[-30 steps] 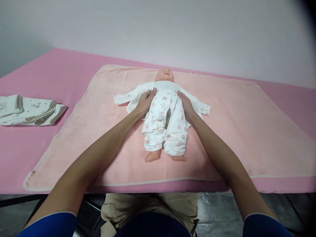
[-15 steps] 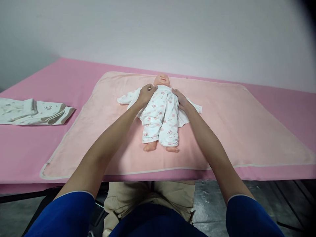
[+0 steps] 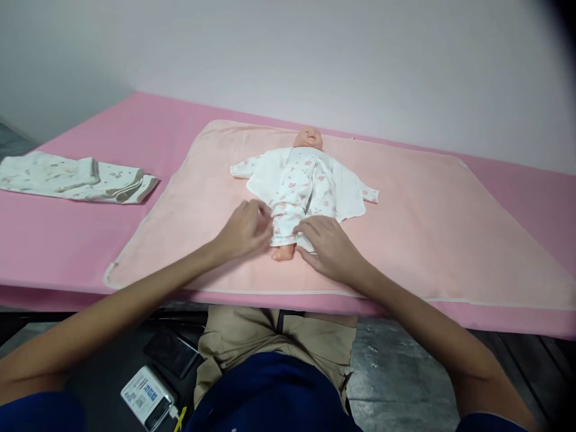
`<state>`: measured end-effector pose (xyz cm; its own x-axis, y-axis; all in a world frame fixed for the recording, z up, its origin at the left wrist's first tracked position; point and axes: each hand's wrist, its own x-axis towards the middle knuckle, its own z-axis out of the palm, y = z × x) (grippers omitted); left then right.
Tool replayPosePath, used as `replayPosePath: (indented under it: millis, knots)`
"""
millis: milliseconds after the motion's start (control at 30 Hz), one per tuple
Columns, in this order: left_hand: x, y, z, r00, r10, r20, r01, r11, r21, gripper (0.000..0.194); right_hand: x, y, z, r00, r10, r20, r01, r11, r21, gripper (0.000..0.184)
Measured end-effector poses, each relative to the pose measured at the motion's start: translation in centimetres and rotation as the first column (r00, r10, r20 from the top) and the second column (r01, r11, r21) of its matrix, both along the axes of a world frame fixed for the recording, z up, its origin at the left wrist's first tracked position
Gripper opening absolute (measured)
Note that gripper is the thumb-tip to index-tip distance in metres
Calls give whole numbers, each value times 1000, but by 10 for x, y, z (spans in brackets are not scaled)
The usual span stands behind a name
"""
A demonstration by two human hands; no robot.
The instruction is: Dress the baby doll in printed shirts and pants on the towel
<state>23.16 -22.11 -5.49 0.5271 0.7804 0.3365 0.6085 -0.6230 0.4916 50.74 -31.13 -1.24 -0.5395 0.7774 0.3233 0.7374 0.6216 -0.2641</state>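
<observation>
A baby doll (image 3: 308, 138) lies face up, its feet toward me. White printed baby trousers (image 3: 300, 186) cover its front from chest to ankles. Beneath them a white baby top (image 3: 351, 191) spreads out, sleeves to both sides. My left hand (image 3: 246, 229) is beside the trouser leg on the left, slightly blurred, fingers curved and thumb apart from them. At the other trouser leg, my right hand (image 3: 332, 247) has the cuff between thumb and fingers, hiding the foot there. The left-side bare foot (image 3: 283, 252) shows below its cuff.
The doll lies on a peach blanket (image 3: 427, 240) over a pink-covered table (image 3: 180, 129). Folded printed cloth (image 3: 74, 177) rests at the left. Below the table edge are a white power bank (image 3: 147, 397) with a cable and a dark phone (image 3: 171, 353). A wall stands behind.
Both hands have let go of the trousers' waist by the doll's chest and come down toward me to the leg cuffs. The view has shifted, bringing the phone and power bank into sight.
</observation>
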Motion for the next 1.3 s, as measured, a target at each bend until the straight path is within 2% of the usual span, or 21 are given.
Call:
replayPosePath:
  millis: [33,100,200,300,367,500,667,767,833,900,1000,1067,1200,1300]
  knots:
    - [-6,-19,-6,998,-6,-62,6,1000,-8,36,-2,-9,-11,998,-22,52,21,1000,16,25]
    - [-7,-40,-17,989,1,-147,0,1000,9,39,-7,-13,-32,991,-99,90,94,993,65,26]
    - [7,-42,-22,979,49,-197,-39,998,56,29,-19,-2,-50,979,-192,72,184,977,110,16]
    - [20,-36,-15,971,80,-225,-71,996,50,15,-29,2,-47,970,-241,23,237,965,114,10]
    - [20,-41,-9,972,92,-215,-88,996,30,12,-33,-5,-41,962,-270,-48,273,956,104,8]
    - [2,-69,-1,985,101,-142,-99,995,18,20,-33,-31,-38,951,-283,-127,299,945,134,7]
    - [-14,-108,0,982,85,-168,-77,995,55,24,-23,-60,-50,972,-209,-107,223,963,153,10]
    - [-13,-120,8,982,79,-174,-60,992,113,41,-5,-68,-54,950,-257,-176,281,952,125,27]
    - [-5,-122,15,987,42,-157,-18,988,150,50,12,-69,-56,917,-329,-225,355,931,86,37]
    - [12,-118,20,982,-6,-188,41,982,186,50,28,-67,-56,889,-378,-258,388,921,-11,39]
    - [48,-108,19,950,-21,-311,100,966,240,40,44,-60,-57,882,-349,-316,297,933,-202,38]
    - [71,-100,14,924,-7,-383,119,956,270,34,48,-56,-56,869,-327,-371,229,931,-284,38]
    - [91,-89,9,898,-2,-440,149,943,299,29,47,-56,-52,828,-360,-430,229,917,-328,40]
    - [88,-87,11,898,-42,-438,183,941,285,20,46,-60,-52,826,-342,-448,247,934,-258,38]
